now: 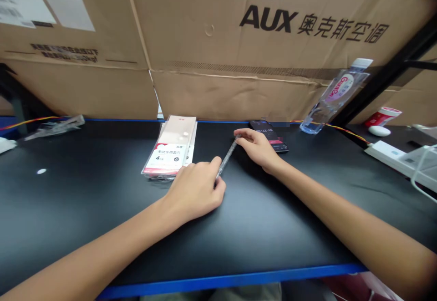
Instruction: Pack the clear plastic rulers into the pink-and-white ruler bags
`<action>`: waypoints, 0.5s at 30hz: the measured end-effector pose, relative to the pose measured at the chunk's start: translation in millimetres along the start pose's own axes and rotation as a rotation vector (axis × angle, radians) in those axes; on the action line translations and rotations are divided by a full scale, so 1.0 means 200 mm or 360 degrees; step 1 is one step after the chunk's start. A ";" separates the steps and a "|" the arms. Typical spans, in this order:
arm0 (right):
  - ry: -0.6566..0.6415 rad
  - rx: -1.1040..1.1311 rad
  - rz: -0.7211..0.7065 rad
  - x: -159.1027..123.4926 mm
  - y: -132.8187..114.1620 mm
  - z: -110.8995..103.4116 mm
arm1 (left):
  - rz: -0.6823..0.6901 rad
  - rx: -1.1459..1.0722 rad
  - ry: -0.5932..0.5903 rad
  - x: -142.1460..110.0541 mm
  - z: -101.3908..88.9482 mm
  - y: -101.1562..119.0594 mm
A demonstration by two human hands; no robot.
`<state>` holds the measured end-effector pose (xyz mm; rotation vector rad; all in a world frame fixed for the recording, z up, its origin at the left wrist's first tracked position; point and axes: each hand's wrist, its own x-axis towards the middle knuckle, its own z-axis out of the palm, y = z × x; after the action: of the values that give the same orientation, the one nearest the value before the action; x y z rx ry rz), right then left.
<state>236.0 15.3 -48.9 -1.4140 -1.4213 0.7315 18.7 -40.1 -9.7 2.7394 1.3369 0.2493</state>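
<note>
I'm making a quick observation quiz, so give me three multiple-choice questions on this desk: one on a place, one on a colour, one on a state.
1. Where is the water bottle? A on the floor; B right of the phone; C in a hand.
2. What colour is the desk's front edge? A blue; B red; C white.
3. The clear pen is: A standing upright; B lying alone; C held by both hands.

1 B, it leans just right of the phone.
2 A, a blue strip runs along it.
3 C, the left hand and right hand hold its two ends.
</note>
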 end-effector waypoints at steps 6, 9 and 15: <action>0.0031 0.0006 -0.0027 0.01 0.01 -0.01 | 0.0005 0.0019 -0.0023 -0.01 -0.01 0.01; 0.0042 -0.0020 -0.0030 0.01 0.02 -0.01 | 0.0009 0.0018 -0.0019 -0.01 -0.01 0.01; 0.0038 -0.0063 -0.0057 0.01 0.02 0.00 | 0.0019 0.0016 -0.0010 0.00 0.00 0.00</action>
<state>237.7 17.1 -52.1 -1.4197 -1.4461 0.6648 18.7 -41.2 -8.9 2.7551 1.3240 0.2348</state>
